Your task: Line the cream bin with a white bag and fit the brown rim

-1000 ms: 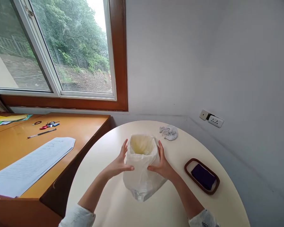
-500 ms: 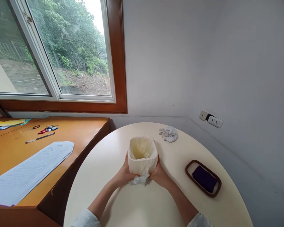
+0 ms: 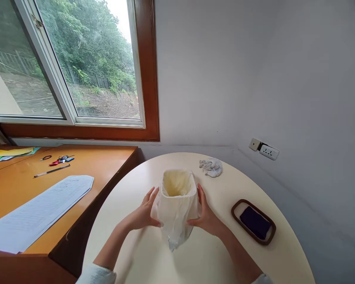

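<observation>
A small squarish bin (image 3: 177, 195) stands on the round table, with a thin white plastic bag (image 3: 176, 221) lining it. The bag is folded over the rim and hangs down the outside, its loose end reaching below the front. At the bin's left side is my left hand (image 3: 143, 213), thumb and fingers spread, at the bag's edge. My right hand (image 3: 208, 215) curves beside the other side, its thumb in front of the bag and its fingers along the side. Both hands look open; whether they press on the bag is hard to tell.
Crumpled white cloth (image 3: 212, 167) lies behind the bin. On the right sits a brown oval frame (image 3: 270, 238) with a folded dark purple cloth (image 3: 255, 223). The wooden desk (image 3: 106, 165) at left bears papers (image 3: 44, 215), a pen (image 3: 51, 170) and keys (image 3: 63, 159).
Both hands have moved apart from the bin's lower sides, and their fingers have spread. The bag's folded-over part, bunched before, now hangs loose and lower around the bin.
</observation>
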Tool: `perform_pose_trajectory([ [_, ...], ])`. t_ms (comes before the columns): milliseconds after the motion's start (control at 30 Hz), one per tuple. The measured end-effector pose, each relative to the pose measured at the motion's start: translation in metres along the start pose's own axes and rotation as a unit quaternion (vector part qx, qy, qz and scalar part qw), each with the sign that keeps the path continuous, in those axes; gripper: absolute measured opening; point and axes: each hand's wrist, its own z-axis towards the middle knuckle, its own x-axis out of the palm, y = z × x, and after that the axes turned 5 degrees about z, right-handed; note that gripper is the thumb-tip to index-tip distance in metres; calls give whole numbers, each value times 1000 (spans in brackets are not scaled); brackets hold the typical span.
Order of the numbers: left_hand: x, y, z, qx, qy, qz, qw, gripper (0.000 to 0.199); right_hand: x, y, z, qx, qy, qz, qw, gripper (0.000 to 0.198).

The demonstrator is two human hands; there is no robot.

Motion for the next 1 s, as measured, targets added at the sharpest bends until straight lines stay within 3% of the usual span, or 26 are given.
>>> perform_pose_trajectory([
  [67, -16, -6, -4, -13, -11, -6, 1000, 94, -9, 7, -1, -13, -8, 6, 1000, 111],
  [200, -39, -45, -4, 32, -196, 5, 980, 33, -21, 23, 11, -61, -94, 31, 993, 59],
  [300, -40, -82, 1, 114, -253, 42, 960, 22, -25, 38, 31, -83, -149, 11, 985, 41],
  [433, -24, -113, 13, 219, -215, 173, 936, 29, -24, 50, 64, -86, -146, -11, 985, 42],
  [600, -5, -115, 29, 226, -161, 252, 927, 35, -19, 52, 92, -34, -78, 28, 996, 51],
  [767, 0, -106, 32, 226, -163, 246, 928, 20, -20, 66, 102, 24, -26, -30, 999, 57],
  [1000, -16, -103, 29, 290, -129, 174, 932, 32, -30, 64, 106, 70, 47, -34, 996, 52],
])
